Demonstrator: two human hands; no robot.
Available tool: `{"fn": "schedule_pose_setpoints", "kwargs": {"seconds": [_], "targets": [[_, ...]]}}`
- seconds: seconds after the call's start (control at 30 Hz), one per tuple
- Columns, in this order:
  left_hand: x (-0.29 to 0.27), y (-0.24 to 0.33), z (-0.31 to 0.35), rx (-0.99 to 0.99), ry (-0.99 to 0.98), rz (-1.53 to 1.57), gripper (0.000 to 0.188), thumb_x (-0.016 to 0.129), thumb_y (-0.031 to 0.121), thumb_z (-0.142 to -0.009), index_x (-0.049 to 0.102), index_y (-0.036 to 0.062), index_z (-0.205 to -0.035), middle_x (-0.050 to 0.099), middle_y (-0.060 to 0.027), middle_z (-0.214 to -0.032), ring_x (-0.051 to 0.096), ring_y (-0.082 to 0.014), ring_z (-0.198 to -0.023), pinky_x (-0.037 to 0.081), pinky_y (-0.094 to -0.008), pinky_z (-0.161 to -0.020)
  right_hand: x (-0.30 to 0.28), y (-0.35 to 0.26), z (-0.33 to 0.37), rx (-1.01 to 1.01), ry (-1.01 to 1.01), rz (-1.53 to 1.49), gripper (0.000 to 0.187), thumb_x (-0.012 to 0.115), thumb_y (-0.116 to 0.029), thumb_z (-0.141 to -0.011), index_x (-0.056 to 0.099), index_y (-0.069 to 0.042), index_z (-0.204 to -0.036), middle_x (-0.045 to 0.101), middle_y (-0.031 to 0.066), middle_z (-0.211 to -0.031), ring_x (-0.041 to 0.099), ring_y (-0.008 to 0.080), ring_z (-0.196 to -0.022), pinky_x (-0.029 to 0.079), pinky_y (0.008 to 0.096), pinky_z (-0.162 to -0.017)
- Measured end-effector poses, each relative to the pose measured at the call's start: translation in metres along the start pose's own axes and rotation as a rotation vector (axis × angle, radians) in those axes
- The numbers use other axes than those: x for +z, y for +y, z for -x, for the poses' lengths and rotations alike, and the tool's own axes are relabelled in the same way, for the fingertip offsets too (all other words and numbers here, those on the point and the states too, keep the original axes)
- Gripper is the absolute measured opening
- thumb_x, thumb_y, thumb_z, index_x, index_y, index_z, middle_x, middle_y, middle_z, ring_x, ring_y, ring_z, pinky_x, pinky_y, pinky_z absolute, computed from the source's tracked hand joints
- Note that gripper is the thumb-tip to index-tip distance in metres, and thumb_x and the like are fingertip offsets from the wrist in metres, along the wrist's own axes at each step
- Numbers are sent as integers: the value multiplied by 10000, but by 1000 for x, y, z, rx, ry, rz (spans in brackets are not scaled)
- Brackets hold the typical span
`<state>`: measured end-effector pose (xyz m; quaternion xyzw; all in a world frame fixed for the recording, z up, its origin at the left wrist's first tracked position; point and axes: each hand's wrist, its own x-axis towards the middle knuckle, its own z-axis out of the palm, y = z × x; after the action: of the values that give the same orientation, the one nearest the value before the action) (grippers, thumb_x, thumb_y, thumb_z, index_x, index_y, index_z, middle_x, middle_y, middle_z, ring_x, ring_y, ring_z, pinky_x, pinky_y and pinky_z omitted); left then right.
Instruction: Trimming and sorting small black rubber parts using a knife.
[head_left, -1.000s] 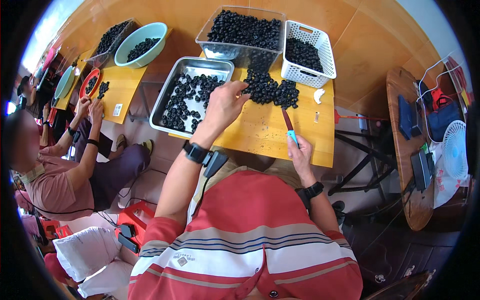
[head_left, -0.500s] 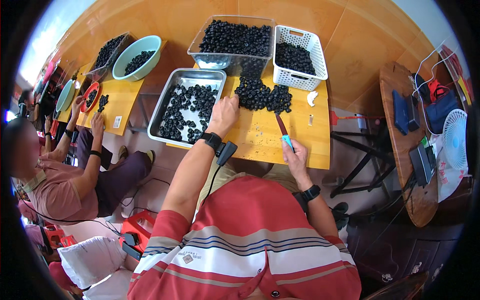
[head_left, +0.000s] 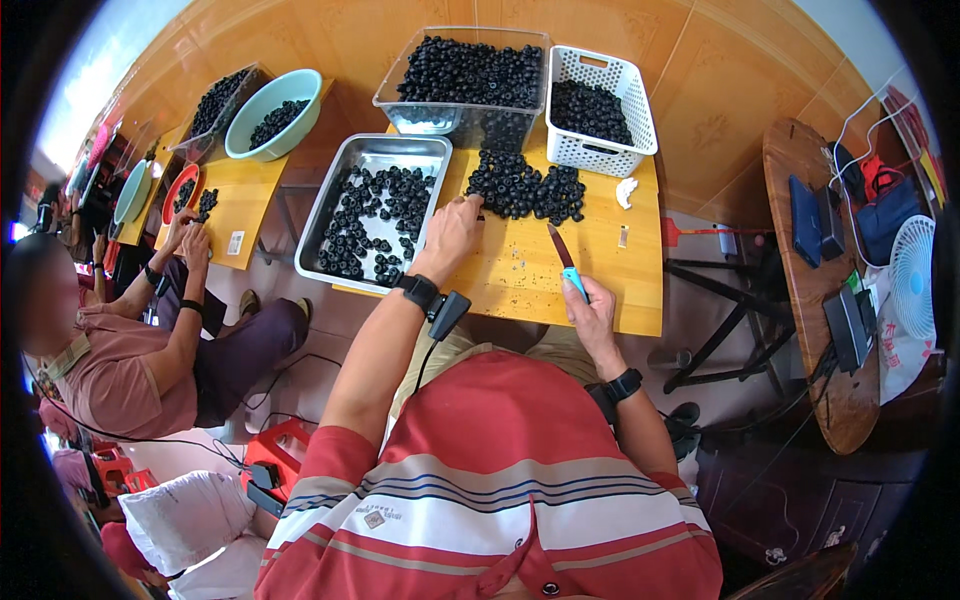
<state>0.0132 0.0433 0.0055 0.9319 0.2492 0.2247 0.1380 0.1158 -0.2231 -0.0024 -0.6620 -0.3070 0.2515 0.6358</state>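
Note:
In my right hand (head_left: 595,312) is a small knife (head_left: 563,252) with a light blue handle and a reddish-brown blade. Its blade points up the table, its tip just short of a loose pile of small black round parts (head_left: 525,188). My left hand (head_left: 450,238) is at the left edge of that pile, its thumb and fingers pinched around a small black part that is mostly hidden. Beside this hand, on the left, a metal tray (head_left: 318,232) holds many black parts, some with a hole showing. Small dark crumbs dot the wood between my hands.
Behind the pile stand a clear plastic bin (head_left: 462,125) and a white perforated basket (head_left: 600,158), both with black parts. A crumpled white scrap (head_left: 626,193) lies to the right. A co-worker (head_left: 140,365) sits left at another table; a wooden side table (head_left: 825,400) stands right.
My left hand has drawn slightly down from the pile. The knife tip, at the pile's edge before, is now a little apart from it. The co-worker's hands have come together.

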Motion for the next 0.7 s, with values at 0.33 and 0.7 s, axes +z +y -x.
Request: {"fn": "schedule_pose_setpoints", "kwargs": {"seconds": [0.33,0.7], "targets": [[-18,11,31,-40,-103,417,179,691,110,-842,670,-1,-981,677,-143,-836,652,-265,-764,526,-370,-724,0,-1,-2,6,-3,-8,321,622,-282,-982,602,-33,-781,437,-70,-599,384,22,-542,302,234,-481],[-39,34,46,-541,-114,1568,168,686,65,-919,661,25,-1081,650,-1,-868,637,-96,-768,556,-224,-712,2,-10,-5,-27,-41,-1,267,595,-251,-1005,643,-3,-919,432,-87,-675,358,18,-598,296,214,-525]]}}
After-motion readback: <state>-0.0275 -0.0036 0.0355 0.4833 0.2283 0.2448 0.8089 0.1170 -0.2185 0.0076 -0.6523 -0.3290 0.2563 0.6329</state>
